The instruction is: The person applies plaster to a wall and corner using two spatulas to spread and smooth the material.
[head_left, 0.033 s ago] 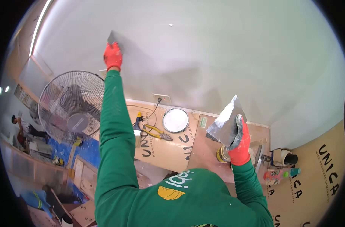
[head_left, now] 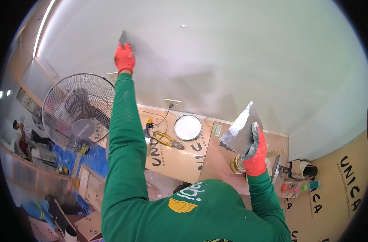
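My left hand (head_left: pixel 124 59), in a red glove, reaches far up on an outstretched arm. Its fingers close round a grey putty knife (head_left: pixel 123 38), whose blade is at the pale wall (head_left: pixel 240 56); whether the edge touches cannot be made out. Lower and to the right, my right hand (head_left: pixel 257 157) wears a red glove with a grey, smeared palm. It grips a wide, flat metal plate (head_left: pixel 242 137), tilted, with a bright silvery-white strip along one side. The thumb lies over the plate and the other fingers are hidden.
A round tub of white paste (head_left: pixel 187 128) and yellow-handled pliers (head_left: pixel 167 141) lie on a cardboard-covered surface below a wall socket (head_left: pixel 173 104). Left of my arm stands a large fan (head_left: pixel 62 101). A can (head_left: pixel 237 164) and a pink bottle (head_left: pixel 292 186) are near my right arm. Another person (head_left: pixel 24 131) is far left.
My left hand and the putty knife have shifted slightly right along the wall. The right hand and the metal plate look unmoved.
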`<state>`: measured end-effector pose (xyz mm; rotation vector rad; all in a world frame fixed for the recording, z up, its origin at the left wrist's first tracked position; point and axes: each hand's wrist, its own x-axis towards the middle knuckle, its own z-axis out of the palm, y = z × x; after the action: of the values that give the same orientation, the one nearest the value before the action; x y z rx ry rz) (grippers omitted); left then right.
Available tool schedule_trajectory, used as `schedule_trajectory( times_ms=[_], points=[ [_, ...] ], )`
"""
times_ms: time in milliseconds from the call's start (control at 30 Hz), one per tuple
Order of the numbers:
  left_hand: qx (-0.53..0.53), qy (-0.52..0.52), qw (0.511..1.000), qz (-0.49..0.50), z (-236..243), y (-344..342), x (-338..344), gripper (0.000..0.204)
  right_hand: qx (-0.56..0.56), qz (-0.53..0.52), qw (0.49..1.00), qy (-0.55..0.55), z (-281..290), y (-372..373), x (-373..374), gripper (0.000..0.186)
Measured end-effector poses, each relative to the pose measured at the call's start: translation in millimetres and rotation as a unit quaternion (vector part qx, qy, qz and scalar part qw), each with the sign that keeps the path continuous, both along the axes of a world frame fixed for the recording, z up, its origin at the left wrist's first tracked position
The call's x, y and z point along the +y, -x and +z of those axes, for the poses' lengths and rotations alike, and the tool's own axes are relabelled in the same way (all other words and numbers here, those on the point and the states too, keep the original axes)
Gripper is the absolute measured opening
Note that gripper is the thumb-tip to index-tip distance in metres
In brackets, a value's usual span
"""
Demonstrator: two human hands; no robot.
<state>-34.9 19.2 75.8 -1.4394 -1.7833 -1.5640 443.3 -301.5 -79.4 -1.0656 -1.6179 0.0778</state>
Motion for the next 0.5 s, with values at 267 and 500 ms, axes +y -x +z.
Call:
schedule_trajectory(
  times_ms=[267, 500],
  points=[
    [-0.012, -0.019, 0.996, -0.085, 5, -172, -63, 0.044, -0.013, 0.016, 1.000, 0.022, 1, -35, -7, 0.062],
    [0.014, 0.010, 0.994, -0.104, 1, -290, -92, 0.045, 0.031, 0.045, 0.998, 0.021, -16, -87, -18, 0.065]
  ],
)
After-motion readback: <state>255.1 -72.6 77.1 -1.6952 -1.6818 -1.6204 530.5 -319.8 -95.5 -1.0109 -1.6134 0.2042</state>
